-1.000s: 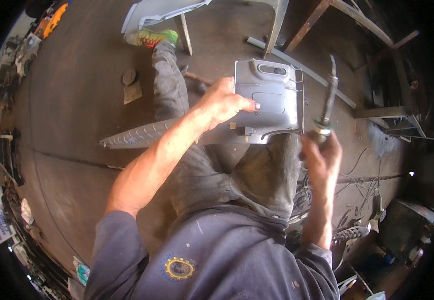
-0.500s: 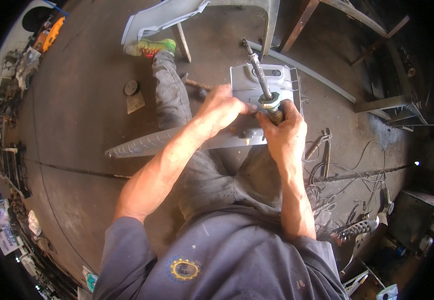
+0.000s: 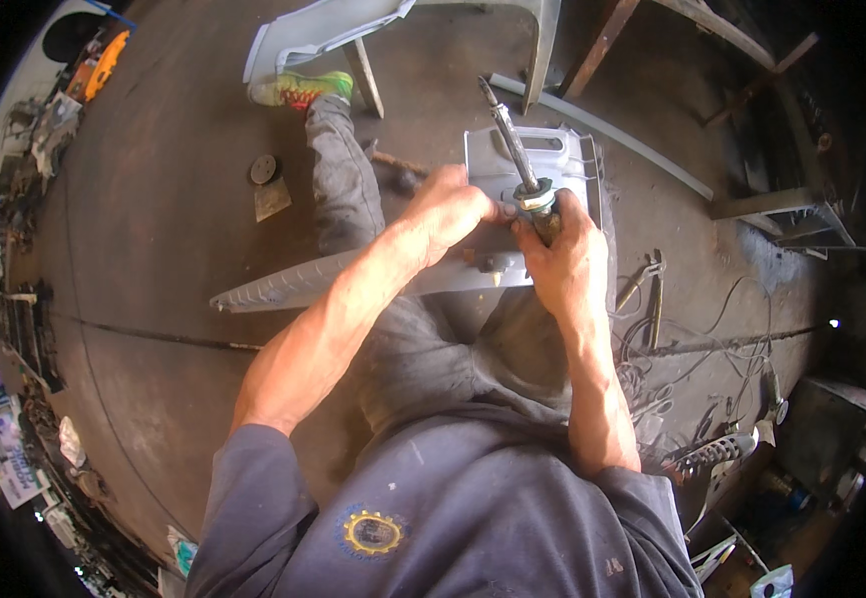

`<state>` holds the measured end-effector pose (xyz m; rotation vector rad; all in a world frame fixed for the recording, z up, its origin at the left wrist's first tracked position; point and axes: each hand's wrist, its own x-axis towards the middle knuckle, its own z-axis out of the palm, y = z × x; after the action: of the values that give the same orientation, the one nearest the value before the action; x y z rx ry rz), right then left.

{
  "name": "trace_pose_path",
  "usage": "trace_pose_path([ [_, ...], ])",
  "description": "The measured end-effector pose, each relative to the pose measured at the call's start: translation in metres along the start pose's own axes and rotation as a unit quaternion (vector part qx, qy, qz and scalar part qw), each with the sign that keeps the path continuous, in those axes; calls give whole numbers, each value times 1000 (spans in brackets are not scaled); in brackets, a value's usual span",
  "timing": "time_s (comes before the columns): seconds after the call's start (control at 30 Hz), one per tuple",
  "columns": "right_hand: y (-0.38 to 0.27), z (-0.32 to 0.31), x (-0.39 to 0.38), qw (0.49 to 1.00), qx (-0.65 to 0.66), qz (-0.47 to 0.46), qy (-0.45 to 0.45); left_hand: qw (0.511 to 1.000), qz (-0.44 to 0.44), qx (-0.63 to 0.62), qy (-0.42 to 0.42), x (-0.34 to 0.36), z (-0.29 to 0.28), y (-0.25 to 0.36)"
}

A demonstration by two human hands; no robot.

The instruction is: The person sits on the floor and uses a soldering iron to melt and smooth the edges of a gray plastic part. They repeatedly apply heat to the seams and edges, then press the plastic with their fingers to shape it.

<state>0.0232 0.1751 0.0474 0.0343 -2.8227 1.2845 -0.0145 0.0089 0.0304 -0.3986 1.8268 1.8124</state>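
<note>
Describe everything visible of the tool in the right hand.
The tool is a long, thin rod of dark metal with a pointed tip, widening to a pale collar above a handle hidden in the right hand. It stands tilted, tip up and to the left, over the grey plastic panel on the person's lap. The left hand fingertips reach its collar.

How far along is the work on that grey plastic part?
Done: the grey plastic part lies across the lap, steadied by the left hand. In hand: the right hand grips a rod-like tool standing on the part. Left: no finished repair shows, and the pliers lie unused on the floor.
</note>
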Motion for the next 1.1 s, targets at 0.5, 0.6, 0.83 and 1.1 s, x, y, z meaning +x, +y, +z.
trace_pose_path([
  [0.5,31,-49,-6,974,186,80,103,997,62,21,-30,-4,-6,4],
  [0.6,49,-66,0,971,171,135,96,997,63,12,-40,-6,-4,7],
  [0.83,57,-64,13,960,241,139,-24,994,94,-16,-62,-14,-1,5],
  [1.1,64,-80,22,943,283,131,-121,991,114,-41,-52,-45,2,8],
])
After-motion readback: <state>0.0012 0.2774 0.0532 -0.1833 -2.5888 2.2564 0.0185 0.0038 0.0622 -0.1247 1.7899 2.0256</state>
